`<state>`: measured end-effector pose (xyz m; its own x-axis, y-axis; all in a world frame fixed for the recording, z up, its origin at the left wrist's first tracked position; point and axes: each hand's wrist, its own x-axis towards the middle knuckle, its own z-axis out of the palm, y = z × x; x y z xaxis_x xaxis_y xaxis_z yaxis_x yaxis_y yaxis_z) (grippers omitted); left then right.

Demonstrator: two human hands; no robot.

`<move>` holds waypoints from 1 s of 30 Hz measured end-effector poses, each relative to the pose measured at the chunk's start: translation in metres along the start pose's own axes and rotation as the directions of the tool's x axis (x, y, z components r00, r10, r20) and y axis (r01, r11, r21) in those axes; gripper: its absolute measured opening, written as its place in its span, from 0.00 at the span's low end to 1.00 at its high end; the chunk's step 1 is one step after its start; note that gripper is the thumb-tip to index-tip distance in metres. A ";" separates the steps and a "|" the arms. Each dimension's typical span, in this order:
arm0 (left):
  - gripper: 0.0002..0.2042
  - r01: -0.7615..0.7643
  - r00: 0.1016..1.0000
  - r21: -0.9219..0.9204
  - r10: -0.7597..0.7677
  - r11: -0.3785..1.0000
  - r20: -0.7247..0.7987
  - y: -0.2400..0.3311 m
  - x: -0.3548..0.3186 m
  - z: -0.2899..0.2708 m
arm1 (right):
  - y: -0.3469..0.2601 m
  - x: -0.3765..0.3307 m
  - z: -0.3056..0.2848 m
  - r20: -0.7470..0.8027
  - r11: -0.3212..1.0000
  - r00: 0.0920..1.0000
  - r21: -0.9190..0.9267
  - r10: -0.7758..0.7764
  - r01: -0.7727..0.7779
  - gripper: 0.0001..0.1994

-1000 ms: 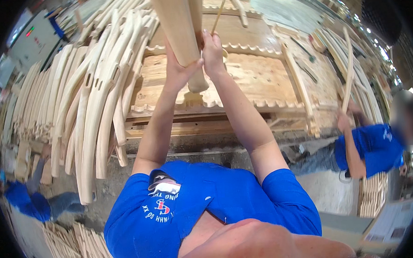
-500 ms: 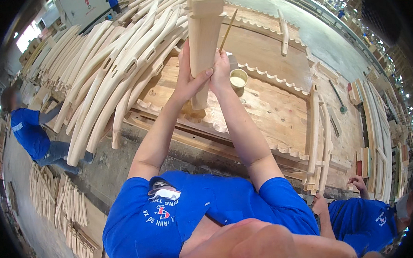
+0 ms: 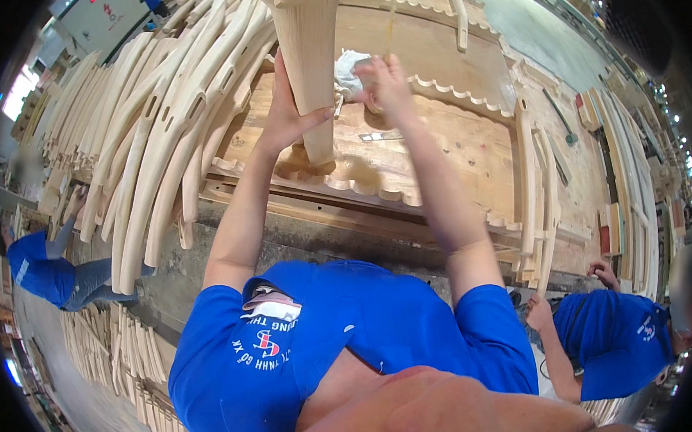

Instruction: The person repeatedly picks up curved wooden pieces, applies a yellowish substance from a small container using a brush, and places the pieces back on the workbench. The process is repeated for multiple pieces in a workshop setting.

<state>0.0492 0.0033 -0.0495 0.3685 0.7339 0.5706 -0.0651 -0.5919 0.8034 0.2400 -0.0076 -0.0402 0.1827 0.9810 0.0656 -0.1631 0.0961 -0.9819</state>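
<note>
My left hand (image 3: 290, 123) is wrapped round a thick pale wooden piece (image 3: 310, 53), which stands upright with its lower end by the wooden worktable (image 3: 453, 159). My right hand (image 3: 390, 92), smeared by motion, is beside the piece with its fingers closed on a thin yellowish stick (image 3: 391, 30) that points away from me. The stick's lower end is hidden, so I cannot tell what tool it is. A small cup is mostly covered by this hand. A crumpled white cloth or bag (image 3: 350, 71) lies just left of it, and a flat metal blade (image 3: 381, 136) nearer me.
Long curved wooden parts (image 3: 172, 108) are heaped on the left. Scalloped wooden strips (image 3: 465, 96) run across the table. A co-worker in blue (image 3: 614, 335) holds curved rails (image 3: 545, 213) at the right. Another person (image 3: 43, 263) stands far left.
My right hand has let go of the wooden piece and moved right, over the cup, with the thin stick still in it. My left hand keeps holding the piece. The view has shifted.
</note>
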 end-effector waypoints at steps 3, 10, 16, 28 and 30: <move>0.56 0.001 0.999 -0.026 -0.002 1.000 -0.036 0.001 0.001 0.006 | -0.017 -0.001 -0.071 0.019 0.563 1.000 -0.826 -0.007 0.020 0.16; 0.49 -0.046 0.963 -0.185 -0.006 0.982 -0.270 0.015 0.012 0.008 | -0.051 -0.003 -0.100 0.106 -0.321 0.993 -0.940 0.044 0.115 0.10; 0.36 -0.032 0.788 -0.525 -0.301 0.850 -0.537 0.017 0.030 -0.010 | -0.042 0.017 -0.085 0.172 -0.454 0.980 -0.868 0.102 0.199 0.09; 0.39 -0.082 0.525 -0.682 -0.550 0.727 -0.649 0.036 0.006 -0.045 | 0.052 -0.014 -0.175 0.044 0.497 0.984 -0.858 -0.172 0.125 0.10; 0.49 -0.062 0.407 -0.601 -0.530 0.797 -0.744 0.055 0.010 -0.038 | 0.058 -0.015 -0.172 0.059 0.418 0.947 -0.887 -0.317 0.195 0.10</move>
<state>0.0142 -0.0095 0.0072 -0.5057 0.8601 -0.0671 -0.6321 -0.3165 0.7073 0.3944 -0.0460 -0.1284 0.1675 0.9081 0.3838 0.8278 0.0819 -0.5551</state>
